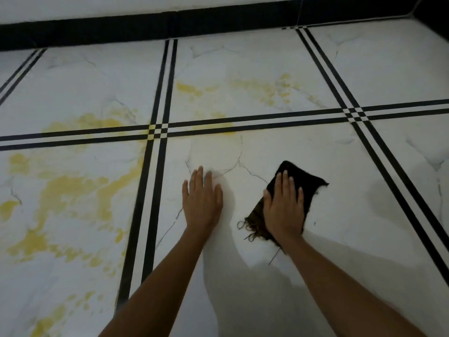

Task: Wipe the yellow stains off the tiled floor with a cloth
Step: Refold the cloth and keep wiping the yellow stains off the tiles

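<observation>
A dark cloth [306, 183] with a frayed brown edge lies flat on the white marbled tiled floor [340, 166]. My right hand [284, 207] presses down on it with fingers extended. My left hand [201, 198] rests flat on the bare tile to the left of the cloth, holding nothing. Yellow stains [70, 188] spread over the left tile. More yellow stains [262, 88] mark the far middle tile, and some run along the black joint lines [155, 132].
Double black lines [379, 147] divide the floor into large tiles. A black skirting band [170, 25] runs along the wall at the far edge and turns at the right corner. My forearms cast shadows on the near tile.
</observation>
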